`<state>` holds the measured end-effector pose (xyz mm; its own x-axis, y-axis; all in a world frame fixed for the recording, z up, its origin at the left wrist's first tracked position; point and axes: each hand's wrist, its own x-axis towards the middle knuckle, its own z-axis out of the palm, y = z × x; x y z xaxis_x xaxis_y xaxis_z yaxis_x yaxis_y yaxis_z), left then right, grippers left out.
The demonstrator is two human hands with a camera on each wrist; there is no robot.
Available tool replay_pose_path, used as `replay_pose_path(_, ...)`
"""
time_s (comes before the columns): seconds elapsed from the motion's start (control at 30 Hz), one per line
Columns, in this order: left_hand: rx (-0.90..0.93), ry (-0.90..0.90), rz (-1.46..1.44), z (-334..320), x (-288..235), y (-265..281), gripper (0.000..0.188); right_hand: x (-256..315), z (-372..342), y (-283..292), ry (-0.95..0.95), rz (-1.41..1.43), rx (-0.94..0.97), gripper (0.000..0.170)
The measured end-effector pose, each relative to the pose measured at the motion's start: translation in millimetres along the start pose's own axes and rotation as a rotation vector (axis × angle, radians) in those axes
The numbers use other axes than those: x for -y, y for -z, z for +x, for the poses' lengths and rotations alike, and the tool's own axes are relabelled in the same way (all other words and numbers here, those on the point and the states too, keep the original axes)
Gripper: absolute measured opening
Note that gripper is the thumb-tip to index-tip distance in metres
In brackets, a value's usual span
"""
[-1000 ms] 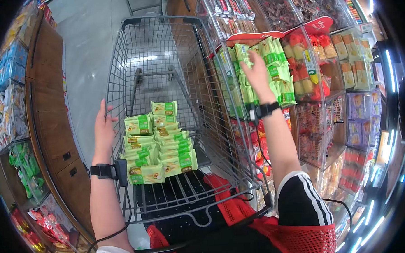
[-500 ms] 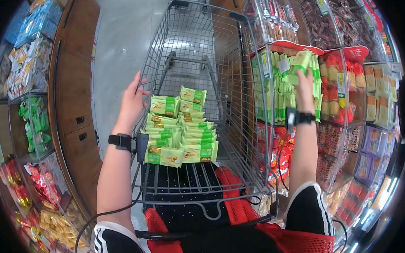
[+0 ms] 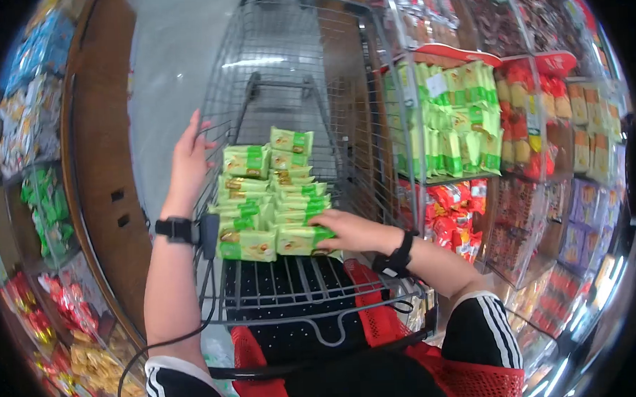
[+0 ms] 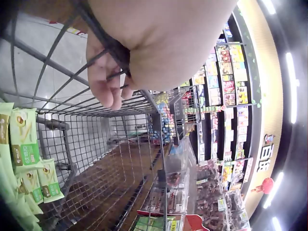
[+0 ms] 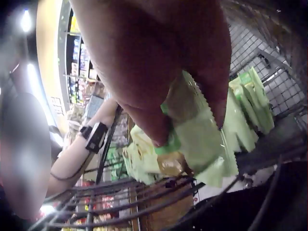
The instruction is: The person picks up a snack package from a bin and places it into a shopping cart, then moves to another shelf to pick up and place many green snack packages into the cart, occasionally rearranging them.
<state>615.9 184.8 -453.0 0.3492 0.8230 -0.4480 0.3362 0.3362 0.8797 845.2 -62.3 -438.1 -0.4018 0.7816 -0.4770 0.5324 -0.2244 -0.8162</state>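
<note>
My right hand (image 3: 351,231) is down in the shopping cart (image 3: 266,320), at the near end of the right-hand row of packets. Its thumb and fingers pinch a light green snack packet (image 5: 197,134) by the upper part, as the right wrist view shows. Two rows of similar green snack packets (image 3: 248,245) stand in the cart, several of them upright and pressed together. On the cart's left rim rests my left hand (image 3: 187,165), fingers loosely extended along it and holding no packet. In the left wrist view the dark rim passes under the palm.
At the right, a clear shelf bin (image 3: 446,136) is full of the same green packets. Red packets (image 3: 450,228) lie below it. A wooden cabinet (image 3: 107,165) lines the left side, with floor (image 3: 174,84) between it and the cart.
My right hand took a green packet from the bin and came down and left into the cart with it. The left hand stays at the cart's left rim.
</note>
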Motion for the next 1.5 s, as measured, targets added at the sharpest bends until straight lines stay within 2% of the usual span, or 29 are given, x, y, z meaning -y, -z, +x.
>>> replay_pose_path(0.07, 0.022, 0.031, 0.019, 2, 3, 2, 0.054, 20, -4, 3, -0.021, -0.123, -0.076, 0.055)
replay_pose_path(0.13, 0.028, 0.050, 0.021, 1, -2, 2, 0.055, 19, -6, -3, 0.059, -0.225, -0.104, 0.057)
replay_pose_path(0.17, 0.022, 0.027, 0.050, 1, -1, 2, 0.054, 19, -8, -5, 0.064, -0.186, -0.137, 0.055)
replay_pose_path(0.27, 0.008, 0.006, 0.105, 2, 1, 0, 0.053, 16, -11, 12, 0.247, -0.410, -0.372, 0.046)
replay_pose_path(0.33, 0.007, 0.030, 0.104, 3, -2, -2, 0.052, 41, -26, 98, 0.149, -0.437, -0.598, 0.037)
replay_pose_path(0.37, 0.007, 0.029, 0.109, 3, -1, -2, 0.052, 33, -36, 121, 0.049, -0.452, -0.810, 0.032)
replay_pose_path(0.4, 0.006, 0.025, 0.111, 4, -2, -1, 0.052, 35, -53, 150, -0.180, -0.416, -0.945, 0.034)
replay_pose_path(0.43, 0.008, 0.024, 0.119, 4, -3, -1, 0.052, 1, -72, 178, -0.169, -0.585, -1.169, 0.038)
replay_pose_path(0.5, 0.010, 0.020, 0.134, 2, -5, -2, 0.052, -39, -115, 243, -0.270, -0.771, -1.310, 0.047)
replay_pose_path(0.53, 0.011, 0.011, 0.139, 2, -5, -2, 0.052, -78, -134, 271, -0.382, -0.820, -1.380, 0.053)
replay_pose_path(0.6, 0.011, -0.002, 0.152, 4, -3, -1, 0.052, -123, -159, 299, -0.595, -0.744, -1.335, 0.064)
replay_pose_path(0.7, 0.017, 0.001, 0.126, 4, -4, -1, 0.052, -166, -168, 305, -0.720, -0.568, -1.236, 0.075)
replay_pose_path(0.8, 0.019, -0.001, 0.151, 9, 2, 0, 0.053, -136, -143, 302, -1.088, -0.561, -1.285, 0.085)
replay_pose_path(0.87, 0.015, -0.046, 0.101, 6, 6, 1, 0.054, -166, -146, 317, -1.228, -0.475, -1.321, 0.092)
replay_pose_path(0.93, 0.010, -0.062, 0.212, 8, 8, 2, 0.054, -173, -149, 329, -1.223, -0.530, -1.280, 0.084)
replay_pose_path(1.03, 0.017, -0.076, 0.163, 5, 3, 0, 0.053, -161, -146, 332, -1.229, -0.612, -1.240, 0.072)
replay_pose_path(1.13, 0.001, -0.077, 0.146, 6, 4, 0, 0.052, -181, -175, 341, -1.042, -0.711, -1.350, 0.067)
replay_pose_path(1.17, -0.001, -0.068, 0.143, 6, 2, -1, 0.051, -170, -171, 330, -1.008, -0.814, -1.514, 0.062)
replay_pose_path(1.27, -0.009, -0.061, 0.152, 4, 2, -1, 0.050, -122, -173, 304, -0.641, -0.635, -1.643, 0.061)
replay_pose_path(1.37, -0.006, -0.058, 0.139, 3, 1, -1, 0.050, -64, -148, 258, -0.204, -0.618, -1.818, 0.064)
replay_pose_path(1.47, -0.010, -0.059, 0.122, 1, -2, -1, 0.049, -8, -100, 215, 0.143, -0.503, -1.685, 0.067)
replay_pose_path(1.5, -0.011, -0.058, 0.119, 1, -1, -1, 0.049, 0, -78, 199, 0.123, -0.435, -1.589, 0.068)
